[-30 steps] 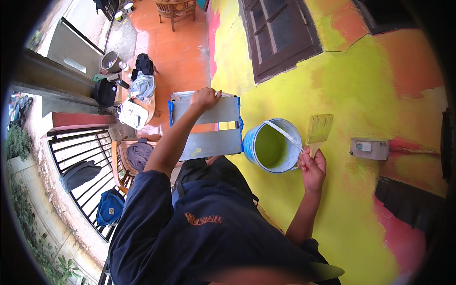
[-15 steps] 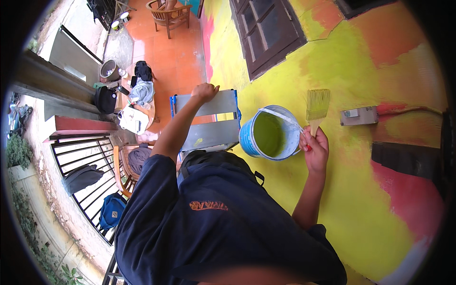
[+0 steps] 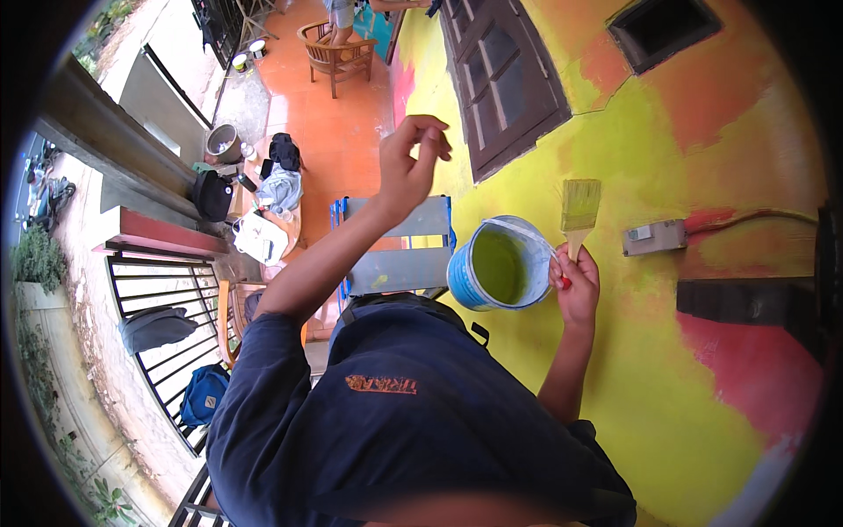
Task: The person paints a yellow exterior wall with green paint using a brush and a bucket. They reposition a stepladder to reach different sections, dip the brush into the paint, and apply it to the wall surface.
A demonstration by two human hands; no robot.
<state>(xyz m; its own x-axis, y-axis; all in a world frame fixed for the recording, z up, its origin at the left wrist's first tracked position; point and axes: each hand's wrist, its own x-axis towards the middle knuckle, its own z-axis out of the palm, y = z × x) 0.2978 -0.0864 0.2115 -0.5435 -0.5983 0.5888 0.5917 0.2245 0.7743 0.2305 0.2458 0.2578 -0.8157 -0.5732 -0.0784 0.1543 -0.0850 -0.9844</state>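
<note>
Right hand [image 3: 576,285], right of centre: closed round the handle of a wide paintbrush [image 3: 580,206], bristles upward and tinted yellow-green. Bucket handle [image 3: 525,230] at the same fingers; gripped too or merely touching, hard to tell. Blue-and-white bucket [image 3: 468,272] just left of that hand, yellow-green paint [image 3: 498,268] inside, so supply not used up. Left hand [image 3: 408,171], upper centre: raised, fingers loosely bent, nothing visible in the grasp, apparently clear of the ladder [image 3: 399,270] lower in the frame.

Farther out, wall [image 3: 632,386] across the right half. Done, as far as visible: broad yellow-green cover from upper centre to lower right, streakier toward the right. Without it: orange patch [image 3: 707,92] at upper right, red patch [image 3: 746,369] at right, pale streak [image 3: 762,492] at lower right. By judgement, well past the start, short of full cover. Grey box [image 3: 659,237] at right, dark window [image 3: 509,83] at upper centre: no obvious yellow-green on either.

Outermost: wooden chair [image 3: 335,60] near the top edge, another person's legs [image 3: 344,33] beside it.
</note>
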